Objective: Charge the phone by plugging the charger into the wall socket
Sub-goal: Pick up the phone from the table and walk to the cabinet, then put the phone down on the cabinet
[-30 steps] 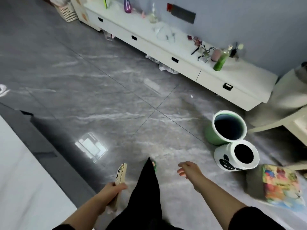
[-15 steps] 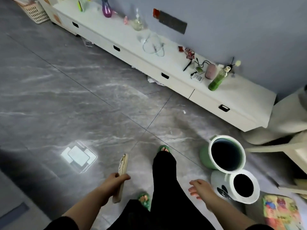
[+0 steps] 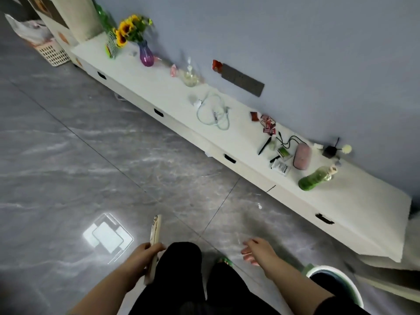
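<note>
My left hand (image 3: 142,255) grips a phone (image 3: 155,233) in a pale gold case, held edge-on and pointing forward over the grey floor. My right hand (image 3: 256,248) hangs empty with loose, spread fingers, low at centre right. A white charger with its coiled cable (image 3: 212,111) lies on the low white cabinet (image 3: 245,137) against the wall. Just above and to the right of it, a dark grey row of wall sockets (image 3: 243,80) sits on the blue-grey wall. Both hands are well short of the cabinet.
On the cabinet stand a purple vase of sunflowers (image 3: 145,53), a glass bottle (image 3: 191,75), red wrappers (image 3: 268,125), a pink case (image 3: 302,156) and a green bottle (image 3: 316,178). A green bin (image 3: 336,283) is at lower right, a basket (image 3: 53,53) far left.
I have walked closer to the cabinet and the view has tilted up, so the charger and sockets look nearer. The phone stays in my left hand; my right hand stays empty.
</note>
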`<state>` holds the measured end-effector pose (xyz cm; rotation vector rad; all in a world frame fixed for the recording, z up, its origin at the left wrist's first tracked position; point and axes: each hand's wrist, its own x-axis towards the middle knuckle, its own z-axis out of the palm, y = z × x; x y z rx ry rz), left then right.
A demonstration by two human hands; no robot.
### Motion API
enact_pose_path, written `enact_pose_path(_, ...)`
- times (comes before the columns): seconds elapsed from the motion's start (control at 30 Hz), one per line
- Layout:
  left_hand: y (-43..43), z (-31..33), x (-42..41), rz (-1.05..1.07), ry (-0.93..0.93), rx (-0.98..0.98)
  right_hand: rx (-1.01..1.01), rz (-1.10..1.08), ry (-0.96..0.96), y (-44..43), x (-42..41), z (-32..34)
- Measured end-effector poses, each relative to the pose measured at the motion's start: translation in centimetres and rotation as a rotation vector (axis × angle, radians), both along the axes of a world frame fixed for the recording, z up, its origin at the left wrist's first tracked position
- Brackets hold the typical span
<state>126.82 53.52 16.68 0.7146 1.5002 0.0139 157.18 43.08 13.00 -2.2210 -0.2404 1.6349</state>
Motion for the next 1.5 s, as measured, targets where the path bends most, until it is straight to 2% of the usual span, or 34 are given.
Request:
enact_pose_path(0.17,11.4,-1.5,-1.1,-0.003,0.014,-0.012,0.123,-0.012,0.002,13.7,-0.5,0.2)
enact_pose_path(0.33,22.9,-1.6,-0.4,-0.137,0.049,-0.031,0.073,-0.141,0.013,22.1,-1.4,-0.4)
enact_pose_path(0.53,33.3,-2.0,4.1,-0.326,0.057,-0.042,0.032,-0.349,0.039,26.2,-0.6,0.0)
enact_pose_path(0.83,42.2,-4.3,15.7,-0.516,0.075,-0.093,-0.115,-0.558,0.102,27.4,6.9,-2.6)
enact_pose_path(0.93,44.3,-5.0,19.9,-0.541,0.087,-0.08,-0.123,-0.538,0.126,29.5,10.3,-3.6)
enact_pose_path(1.1,47.6,-6.9,27.6,-0.594,0.106,-0.07,-0.082,-0.454,0.05,35.5,16.1,-5.5)
enact_pose_path(1.37,50.4,-13.5,38.3,-0.743,0.09,-0.028,-0.066,-0.34,-0.095,43.7,23.6,-11.4)
enact_pose_path(1.5,50.0,-18.1,42.7,-0.77,0.092,0.029,-0.169,-0.109,-0.264,44.4,24.8,-16.4)
